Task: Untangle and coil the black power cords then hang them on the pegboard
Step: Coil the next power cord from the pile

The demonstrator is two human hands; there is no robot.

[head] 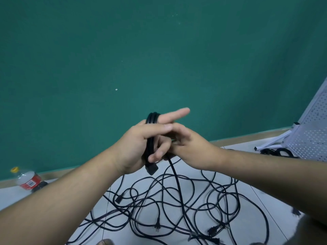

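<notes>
Black cord [151,138] coils around left hand [131,147]; curled fingers [159,153] grip it.

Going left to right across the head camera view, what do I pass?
plastic bottle → left hand, gripping the coiled cord → right hand → pegboard

Floor ahead: tangle of black power cords [177,200] covers the tiles from centre to lower right, loops and plugs overlapping; one strand rises from it through mid-air at centre. Bare tile at left, between tangle and plastic bottle [28,179] by the wall base. Bare tile strip at right before the leaning pegboard [311,135]; coiled cords [276,152] lie at its foot. Air before green wall [123,50] open.
</notes>
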